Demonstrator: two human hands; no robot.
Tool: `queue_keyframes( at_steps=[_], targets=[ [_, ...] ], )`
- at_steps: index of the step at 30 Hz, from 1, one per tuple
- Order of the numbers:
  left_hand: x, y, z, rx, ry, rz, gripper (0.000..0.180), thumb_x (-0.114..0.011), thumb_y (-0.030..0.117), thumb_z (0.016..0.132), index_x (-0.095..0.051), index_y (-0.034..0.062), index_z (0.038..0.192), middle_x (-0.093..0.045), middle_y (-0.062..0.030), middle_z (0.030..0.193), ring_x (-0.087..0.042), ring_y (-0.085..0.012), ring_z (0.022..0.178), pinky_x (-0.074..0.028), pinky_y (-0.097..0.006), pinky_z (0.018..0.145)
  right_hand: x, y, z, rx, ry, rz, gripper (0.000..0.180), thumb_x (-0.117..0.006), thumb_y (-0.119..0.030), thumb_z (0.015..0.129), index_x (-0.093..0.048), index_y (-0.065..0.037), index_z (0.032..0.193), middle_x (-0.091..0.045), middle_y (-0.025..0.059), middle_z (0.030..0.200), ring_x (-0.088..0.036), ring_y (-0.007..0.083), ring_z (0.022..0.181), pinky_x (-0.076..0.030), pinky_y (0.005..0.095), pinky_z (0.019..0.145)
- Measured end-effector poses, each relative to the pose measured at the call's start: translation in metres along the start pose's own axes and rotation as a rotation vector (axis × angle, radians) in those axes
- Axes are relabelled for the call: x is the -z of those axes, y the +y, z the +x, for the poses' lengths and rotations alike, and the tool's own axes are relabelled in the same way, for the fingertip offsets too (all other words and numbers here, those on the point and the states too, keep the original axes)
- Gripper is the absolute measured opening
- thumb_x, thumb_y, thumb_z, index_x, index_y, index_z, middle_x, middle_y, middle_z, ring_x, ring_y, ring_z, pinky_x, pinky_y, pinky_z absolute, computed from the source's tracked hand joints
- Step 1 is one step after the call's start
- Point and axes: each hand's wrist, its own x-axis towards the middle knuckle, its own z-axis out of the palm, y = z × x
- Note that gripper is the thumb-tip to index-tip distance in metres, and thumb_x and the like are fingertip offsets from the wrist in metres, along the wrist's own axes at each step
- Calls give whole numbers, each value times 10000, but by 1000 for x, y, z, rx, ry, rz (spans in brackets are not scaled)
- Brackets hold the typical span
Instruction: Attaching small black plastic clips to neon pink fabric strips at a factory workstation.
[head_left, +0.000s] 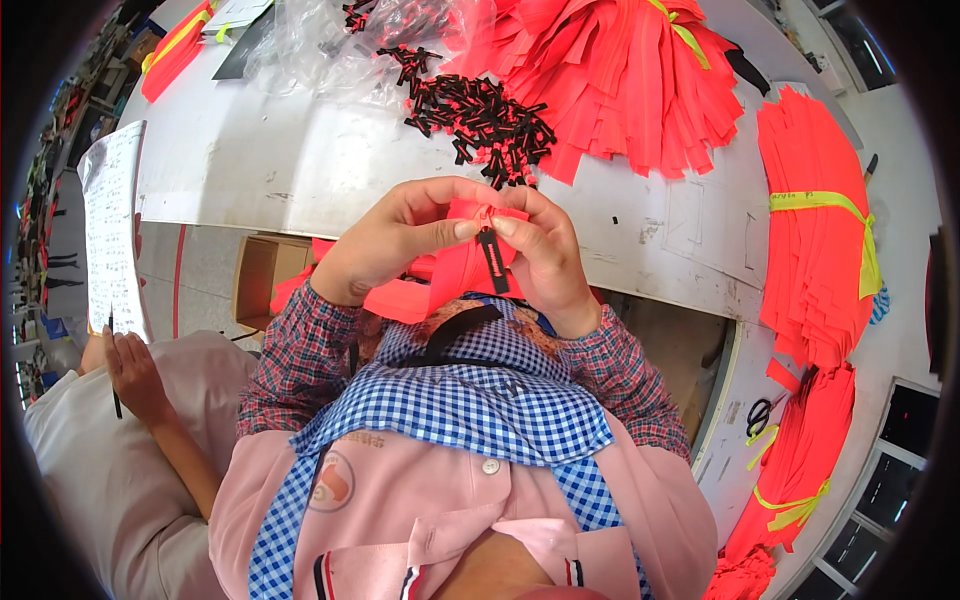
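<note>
My left hand and my right hand meet at the front edge of the table. Both pinch the end of a neon coral zipper tape between thumbs and fingers. A slider with a long black pull hangs from the tape between my thumbs. The rest of the tape loops down to the left, over my lap. Just beyond my fingers, a pile of black and coral zipper sliders lies on the table.
On the white table, a large bundle of coral tapes fans out, beside a clear plastic bag. More tied bundles and black scissors lie right. At left, a person's hand holds a pen near a written sheet.
</note>
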Motion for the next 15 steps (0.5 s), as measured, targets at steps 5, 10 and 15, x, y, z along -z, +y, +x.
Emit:
queue_keyframes(
  at_steps=[5,10,15],
  targets=[
    [-8,11,-5,-114,48,203,394,-615,3,887,-514,2,1267,-615,-53,1105,-587,-96,986,-484,-247,869,-2,-3,2,251,-21,-415,119,-588,-111,932,-588,6,951,-565,-3,851,-510,40,736,-414,189,636],
    [-16,14,-11,-150,157,437,435,-621,-16,877,-489,-7,1291,-631,-48,1051,-597,-98,940,-496,-250,852,-6,1,2,201,11,-187,132,-637,-86,897,-617,1,994,-604,27,898,-578,86,802,-468,228,706],
    [-15,13,-16,-147,253,678,171,-649,-12,841,-672,-27,1009,-668,-56,867,-598,-77,777,-494,-236,694,-2,-1,1,501,-42,-707,193,-743,-89,796,-659,-36,962,-617,50,866,-614,146,805,-495,259,719]
  ],
)
